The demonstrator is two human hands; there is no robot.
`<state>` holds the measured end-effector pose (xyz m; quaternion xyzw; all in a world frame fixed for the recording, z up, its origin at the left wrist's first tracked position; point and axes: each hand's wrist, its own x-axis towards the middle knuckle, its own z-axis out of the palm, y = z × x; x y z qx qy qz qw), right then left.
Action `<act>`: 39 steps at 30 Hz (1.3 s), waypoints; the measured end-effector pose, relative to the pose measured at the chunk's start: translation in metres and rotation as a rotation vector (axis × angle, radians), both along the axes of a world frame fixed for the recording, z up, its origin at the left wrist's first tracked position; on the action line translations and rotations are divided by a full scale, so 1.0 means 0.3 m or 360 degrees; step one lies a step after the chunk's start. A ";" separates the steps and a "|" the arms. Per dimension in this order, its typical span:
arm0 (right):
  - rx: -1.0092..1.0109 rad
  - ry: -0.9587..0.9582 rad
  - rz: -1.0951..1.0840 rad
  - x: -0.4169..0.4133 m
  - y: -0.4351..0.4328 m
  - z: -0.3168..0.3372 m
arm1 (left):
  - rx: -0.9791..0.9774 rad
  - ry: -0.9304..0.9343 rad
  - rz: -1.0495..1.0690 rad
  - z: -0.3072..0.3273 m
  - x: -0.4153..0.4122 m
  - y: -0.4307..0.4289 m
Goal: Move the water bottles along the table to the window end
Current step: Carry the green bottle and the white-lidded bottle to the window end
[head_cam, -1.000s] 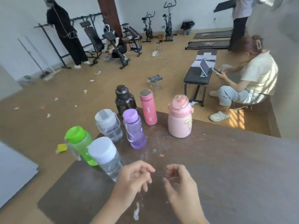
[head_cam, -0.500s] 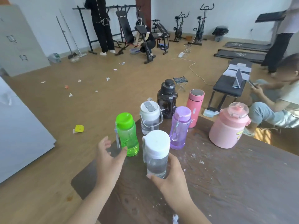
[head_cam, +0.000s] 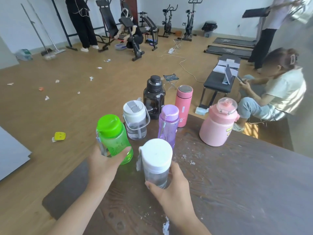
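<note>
Left grip [head_cam: 103, 160] clasps the green bottle [head_cam: 115, 138]; right grip [head_cam: 171, 185] clasps the white-capped bottle [head_cam: 156, 162], near the desk [head_cam: 237, 192] corner. Recommend upright carriage, clearing the purple bottle [head_cam: 167, 126].

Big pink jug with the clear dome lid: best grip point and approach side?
Probably the pink jug by its wide lower body, coming from the open table side nearest the wearer. It stands upright and apart from the other bottles; the domed lid looks too slippery and narrow for the fingers.

Standing person [head_cam: 271, 31] (head cropped off)
</note>
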<state>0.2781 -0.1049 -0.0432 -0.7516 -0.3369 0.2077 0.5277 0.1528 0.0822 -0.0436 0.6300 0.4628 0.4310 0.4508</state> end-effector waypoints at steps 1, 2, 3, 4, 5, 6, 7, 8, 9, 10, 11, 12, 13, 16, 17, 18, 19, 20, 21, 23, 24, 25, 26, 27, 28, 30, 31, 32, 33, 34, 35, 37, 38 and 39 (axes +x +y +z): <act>0.0014 0.0008 -0.0029 0.015 -0.029 0.000 | -0.0008 -0.0061 -0.0046 0.016 0.013 -0.032; 0.0032 0.0017 -0.0061 0.032 -0.061 0.001 | -0.0007 -0.0102 -0.0088 0.031 0.027 -0.065; 0.0048 0.0018 -0.0099 0.052 -0.097 0.004 | 0.0017 -0.0125 -0.0132 0.044 0.047 -0.102; 0.0059 0.0012 -0.0140 0.072 -0.135 0.009 | 0.0048 -0.0124 -0.0180 0.055 0.071 -0.142; 0.0069 0.0006 -0.0182 0.095 -0.175 0.016 | 0.0078 -0.0113 -0.0225 0.063 0.098 -0.185; 0.0084 0.0009 -0.0227 0.120 -0.219 0.022 | 0.0098 -0.0100 -0.0269 0.068 0.129 -0.228; 0.0101 0.0014 -0.0278 0.148 -0.265 0.027 | 0.0103 -0.0094 -0.0299 0.071 0.163 -0.271; 0.0114 0.0016 -0.0333 0.178 -0.313 0.033 | 0.0099 -0.0091 -0.0323 0.069 0.202 -0.313; 0.0121 0.0013 -0.0387 0.210 -0.365 0.039 | 0.0096 -0.0100 -0.0365 0.063 0.244 -0.353; 0.0123 0.0009 -0.0439 0.242 -0.419 0.046 | 0.0090 -0.0112 -0.0419 0.059 0.290 -0.395; 0.0125 0.0005 -0.0489 0.276 -0.476 0.055 | 0.0076 -0.0121 -0.0469 0.057 0.339 -0.441; 0.0126 0.0003 -0.0539 0.310 -0.534 0.064 | 0.0058 -0.0124 -0.0518 0.060 0.387 -0.488; 0.0125 0.0001 -0.0588 0.345 -0.595 0.074 | 0.0037 -0.0133 -0.0569 0.065 0.437 -0.540; 0.0118 -0.0024 -0.0739 0.447 -0.779 0.100 | -0.0013 -0.0159 -0.0731 0.085 0.586 -0.696; 0.0121 -0.0032 -0.0791 0.479 -0.841 0.107 | -0.0030 -0.0164 -0.0787 0.095 0.636 -0.753; 0.0122 -0.0038 -0.0843 0.511 -0.903 0.113 | -0.0049 -0.0167 -0.0846 0.107 0.686 -0.813; 0.0120 -0.0045 -0.0895 0.541 -0.966 0.118 | -0.0064 -0.0172 -0.0907 0.119 0.734 -0.876; 0.0116 -0.0051 -0.0945 0.569 -1.031 0.122 | -0.0067 -0.0174 -0.0966 0.129 0.781 -0.941; 0.0113 -0.0057 -0.0995 0.598 -1.097 0.123 | -0.0067 -0.0176 -0.1021 0.135 0.829 -1.007; 0.0103 -0.0078 -0.1092 0.653 -1.232 0.123 | -0.0120 -0.0171 -0.1131 0.135 0.923 -1.144; 0.0095 -0.0093 -0.1144 0.681 -1.301 0.122 | -0.0154 -0.0162 -0.1184 0.131 0.968 -1.215; 0.0082 -0.0108 -0.1198 0.710 -1.369 0.121 | -0.0174 -0.0153 -0.1236 0.126 1.013 -1.287; 0.0061 -0.0123 -0.1254 0.739 -1.438 0.120 | -0.0182 -0.0146 -0.1285 0.122 1.056 -1.360; 0.0036 -0.0139 -0.1311 0.768 -1.504 0.120 | -0.0184 -0.0139 -0.1332 0.120 1.098 -1.431; 0.0013 -0.0154 -0.1370 0.797 -1.569 0.119 | -0.0182 -0.0128 -0.1376 0.118 1.139 -1.502; -0.0031 -0.0179 -0.1497 0.855 -1.689 0.115 | -0.0188 -0.0103 -0.1446 0.114 1.217 -1.632; -0.0052 -0.0193 -0.1559 0.882 -1.741 0.113 | -0.0202 -0.0089 -0.1470 0.108 1.253 -1.691; -0.0069 -0.0205 -0.1613 0.910 -1.787 0.112 | -0.0223 -0.0080 -0.1489 0.103 1.286 -1.744; -0.0082 -0.0211 -0.1660 0.937 -1.829 0.111 | -0.0246 -0.0078 -0.1512 0.098 1.316 -1.793; -0.0095 -0.0211 -0.1701 0.965 -1.866 0.110 | -0.0259 -0.0071 -0.1537 0.093 1.342 -1.836; -0.0110 -0.0205 -0.1738 0.992 -1.899 0.108 | -0.0259 -0.0056 -0.1562 0.088 1.364 -1.875; -0.0123 -0.0170 -0.1788 1.043 -1.951 0.099 | -0.0246 -0.0019 -0.1596 0.076 1.402 -1.932; -0.0122 -0.0151 -0.1807 1.065 -1.973 0.092 | -0.0238 -0.0006 -0.1604 0.071 1.417 -1.952; -0.0123 -0.0140 -0.1821 1.086 -1.992 0.086 | -0.0222 0.0003 -0.1606 0.067 1.432 -1.967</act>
